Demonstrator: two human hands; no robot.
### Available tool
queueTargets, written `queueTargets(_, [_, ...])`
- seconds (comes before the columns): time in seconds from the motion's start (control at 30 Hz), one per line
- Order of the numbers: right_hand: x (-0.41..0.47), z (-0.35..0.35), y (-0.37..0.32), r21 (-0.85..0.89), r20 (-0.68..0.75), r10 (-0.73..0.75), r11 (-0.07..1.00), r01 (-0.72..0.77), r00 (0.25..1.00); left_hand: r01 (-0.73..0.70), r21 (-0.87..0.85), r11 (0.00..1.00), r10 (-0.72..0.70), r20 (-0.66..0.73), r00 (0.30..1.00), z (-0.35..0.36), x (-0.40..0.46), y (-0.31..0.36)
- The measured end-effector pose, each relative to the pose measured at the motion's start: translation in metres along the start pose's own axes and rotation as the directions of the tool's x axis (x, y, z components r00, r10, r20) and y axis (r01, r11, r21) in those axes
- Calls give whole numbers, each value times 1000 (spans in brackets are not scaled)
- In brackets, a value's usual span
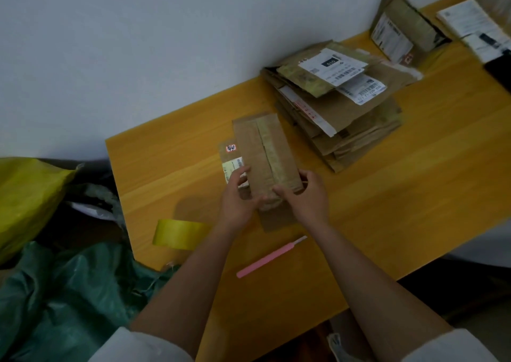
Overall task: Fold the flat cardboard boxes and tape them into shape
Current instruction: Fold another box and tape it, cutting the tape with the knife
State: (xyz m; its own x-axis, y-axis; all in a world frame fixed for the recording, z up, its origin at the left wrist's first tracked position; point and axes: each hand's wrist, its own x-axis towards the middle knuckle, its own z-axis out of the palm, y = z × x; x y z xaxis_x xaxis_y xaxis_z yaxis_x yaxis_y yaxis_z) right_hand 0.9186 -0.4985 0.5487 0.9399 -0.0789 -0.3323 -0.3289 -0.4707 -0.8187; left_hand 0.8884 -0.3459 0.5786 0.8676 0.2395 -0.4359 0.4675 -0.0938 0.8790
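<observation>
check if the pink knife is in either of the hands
No, the pink utility knife lies on the table while both hands grip the cardboard box.

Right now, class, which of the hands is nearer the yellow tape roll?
Left. The left hand is just up-right of the yellow tape roll; the right hand lies farther right, beyond the box.

Both bare forearms reach forward from white sleeves and converge toward the middle, wrists roughly level. The left hand (240, 196) has its thumb raised and its fingers (255, 202) curled inward in a grip, while the right hand (305, 196) faces it just beside, its fingers (282, 191) bent and pinching, knuckles up. The two hands nearly touch at the fingertips.
</observation>
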Motion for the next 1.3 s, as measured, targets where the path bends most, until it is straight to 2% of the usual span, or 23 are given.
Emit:
queueTargets(0.2, [-1, -7, 2, 42, 1, -61, 997, 61, 998, -40, -19, 999, 40, 26, 999, -3, 2, -9])
queueTargets(0.43, [-3, -8, 1, 69, 12, -53, 996, 52, 999, 21, -88, 996, -7, 148, 989, -16, 1, -7])
queueTargets(0.5, [-2, -9, 0, 85, 20, -45, 995, 43, 999, -14, -9, 1000, 15, 49, 999, -17, 1, -10])
queueTargets(0.6, [-1, -11, 0, 99, 31, -31, 995, 28, 999, -97, 227, 969, 138, -171, 975, -13, -1, -13])
queueTargets(0.63, [-1, -10, 0, 102, 35, -27, 995, 23, 999, -108, 252, 962, 158, -189, 969, -12, -2, -14])
queueTargets(0.9, [-2, -12, 1, 147, 45, 12, 989, -18, 999, 32, 177, 984, 2, -185, 983, -8, -6, -12])
queueTargets(1.13, [-5, -12, 1, 157, 30, 15, 987, -20, 999, 170, 65, 983, -151, -233, 961, 0, -1, -9])
queueTargets(1.23, [-8, -12, 2, 127, 18, 0, 992, -2, 1000, 170, 58, 984, -151, -250, 956, 4, -2, -8])
queueTargets(1.3, [-10, -15, 3, 72, 15, -57, 996, 55, 998, 109, 119, 987, -77, -247, 966, 4, -4, -9])
